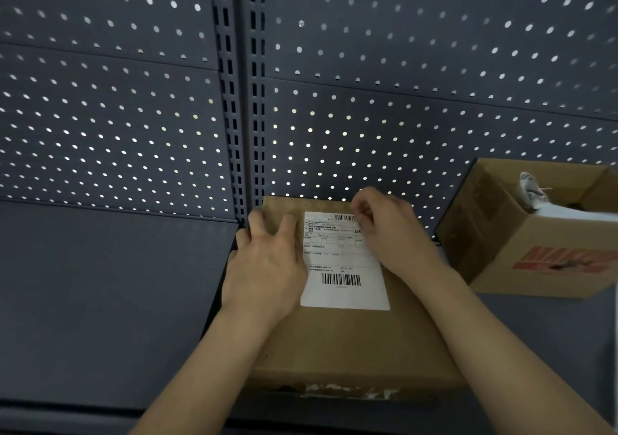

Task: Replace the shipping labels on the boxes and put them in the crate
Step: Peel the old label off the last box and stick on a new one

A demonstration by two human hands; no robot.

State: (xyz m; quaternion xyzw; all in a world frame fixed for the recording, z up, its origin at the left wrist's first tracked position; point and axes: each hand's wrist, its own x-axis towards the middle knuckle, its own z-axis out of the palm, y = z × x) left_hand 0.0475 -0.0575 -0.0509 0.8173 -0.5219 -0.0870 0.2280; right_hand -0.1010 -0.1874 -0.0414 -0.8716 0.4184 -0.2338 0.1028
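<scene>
A flat brown cardboard box lies on the dark shelf in front of me. A white shipping label with two barcodes is stuck on its top. My left hand rests flat on the box to the left of the label, fingers spread. My right hand sits at the label's upper right corner, fingertips pinched on that corner. Whether the corner is lifted off the box is hidden by the fingers.
An open cardboard box with red print stands at the right, with crumpled paper inside. A dark pegboard wall rises behind the shelf. Torn paper scraps cling to the box's near edge.
</scene>
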